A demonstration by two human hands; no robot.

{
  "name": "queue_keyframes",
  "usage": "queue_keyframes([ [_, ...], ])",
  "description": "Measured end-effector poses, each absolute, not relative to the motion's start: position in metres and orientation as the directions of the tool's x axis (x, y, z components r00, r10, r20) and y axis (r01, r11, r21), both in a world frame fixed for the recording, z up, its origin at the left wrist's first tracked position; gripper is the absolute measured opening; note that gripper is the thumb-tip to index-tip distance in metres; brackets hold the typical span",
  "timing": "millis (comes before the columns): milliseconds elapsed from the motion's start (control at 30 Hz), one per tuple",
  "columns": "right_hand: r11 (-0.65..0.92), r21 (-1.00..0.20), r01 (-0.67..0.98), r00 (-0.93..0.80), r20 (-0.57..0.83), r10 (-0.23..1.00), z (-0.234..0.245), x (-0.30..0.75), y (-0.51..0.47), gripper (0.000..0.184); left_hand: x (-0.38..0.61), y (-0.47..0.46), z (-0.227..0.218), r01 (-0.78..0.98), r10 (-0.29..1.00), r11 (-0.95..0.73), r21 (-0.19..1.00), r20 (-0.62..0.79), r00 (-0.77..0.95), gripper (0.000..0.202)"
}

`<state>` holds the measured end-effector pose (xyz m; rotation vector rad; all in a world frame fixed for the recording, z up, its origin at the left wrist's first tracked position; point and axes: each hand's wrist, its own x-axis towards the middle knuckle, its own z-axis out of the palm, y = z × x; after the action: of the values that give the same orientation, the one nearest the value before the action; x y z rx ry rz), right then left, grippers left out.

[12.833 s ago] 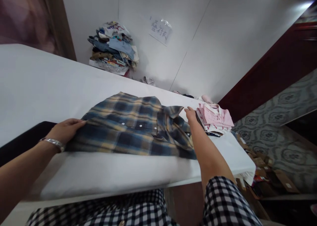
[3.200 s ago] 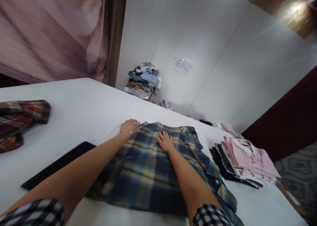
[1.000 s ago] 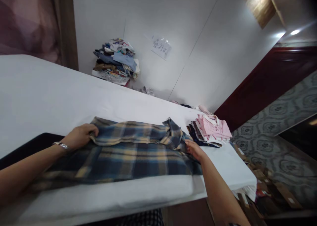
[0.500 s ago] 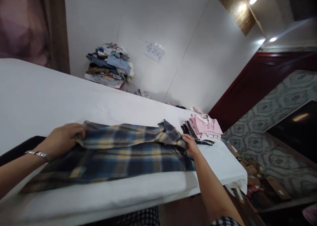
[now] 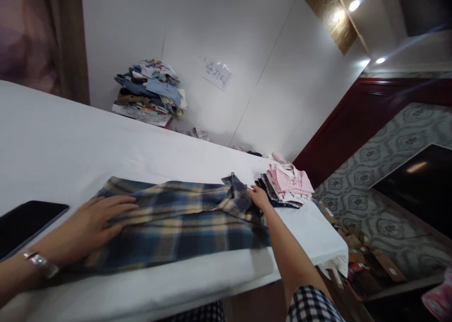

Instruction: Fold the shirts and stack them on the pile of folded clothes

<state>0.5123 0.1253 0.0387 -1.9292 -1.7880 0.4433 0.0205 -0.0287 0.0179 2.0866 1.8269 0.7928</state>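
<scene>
Head view: laid left hand [image 5: 90, 224] open on shirt [image 5: 187, 230] at table's [image 5: 106, 140] near edge; couldn't tell right hand's [image 5: 259, 197] grip; risked drag-skewed fold [image 5: 176, 198].

A plaid shirt [image 5: 197, 232] in navy, blue, grey and tan lies across a white tablecloth [image 5: 116, 148], beside a black flat panel [image 5: 28, 218]. A silver bracelet [image 5: 40, 264] and a black-and-white gingham sleeve [image 5: 312, 303] frame it. A pale pink, dotted shirt [image 5: 287, 178] tops a folded stack; blue, white and brown mix in a clothing pile [image 5: 151, 91]. Behind: a dark red door frame [image 5: 335, 112] and grey-green medallion-patterned wallpaper [image 5: 388, 171].
</scene>
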Motion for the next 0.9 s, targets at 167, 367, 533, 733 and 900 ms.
queue_keyframes([
  [167,-0.03,-0.601,0.799,0.131,0.125,0.983,0.035,0.487,0.146,0.022,0.032,-0.039,-0.003,0.87,0.991,-0.114,0.479,0.121,0.063,0.054],
  [367,0.112,-0.788,0.605,0.351,0.39,0.851,0.078,0.506,0.149,0.036,0.031,-0.046,-0.007,0.877,0.988,-0.134,0.462,0.135,0.08,0.054],
  [533,0.385,-0.915,0.121,0.535,0.386,0.752,0.084,0.538,0.113,0.025,0.027,-0.042,0.0,0.834,0.995,-0.095,0.544,0.067,0.069,0.058],
  [733,0.297,-0.906,-0.301,0.395,0.164,0.904,0.025,0.558,0.056,0.013,0.013,-0.005,0.038,0.863,0.995,0.061,0.502,0.033,-0.09,0.051],
  [900,0.022,-0.834,-0.551,0.304,-0.176,0.936,0.006,0.559,0.04,0.021,0.002,0.046,0.038,0.927,0.971,0.221,0.303,0.023,-0.239,0.053],
])
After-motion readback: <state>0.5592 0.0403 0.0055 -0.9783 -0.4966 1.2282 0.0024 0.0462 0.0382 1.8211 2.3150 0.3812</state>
